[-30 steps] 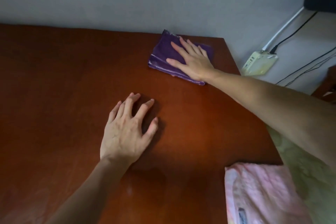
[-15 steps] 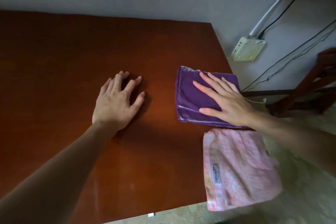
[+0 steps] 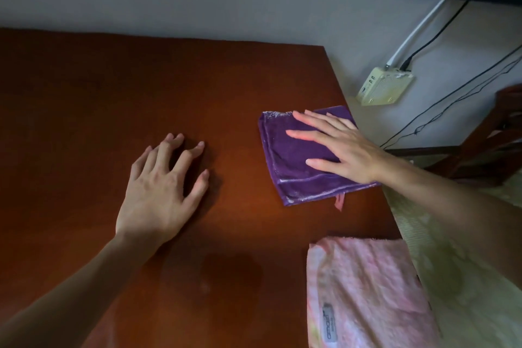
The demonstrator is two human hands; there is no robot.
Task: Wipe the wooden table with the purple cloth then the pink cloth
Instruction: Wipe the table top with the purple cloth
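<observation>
A folded purple cloth (image 3: 285,161) lies flat near the right edge of the dark wooden table (image 3: 113,87). My right hand (image 3: 341,147) presses on it with straight, spread fingers and covers its right half. My left hand (image 3: 161,186) rests on the bare wood to the left of the cloth, fingers spread and lightly bent, holding nothing. A folded pink cloth (image 3: 364,291) with a grey label lies at the table's near right corner and hangs over the edge, a gap of wood between it and the purple cloth.
A grey wall runs along the table's far edge. To the right, a cream box (image 3: 384,86) with a white pipe and black cables is fixed to the wall. A dark wooden chair (image 3: 485,144) stands at the far right on a pale floor (image 3: 463,277).
My right hand slid the purple cloth from the far right corner toward me along the right edge. It now sits a little further from the pink cloth than half a second ago. My left hand stayed put.
</observation>
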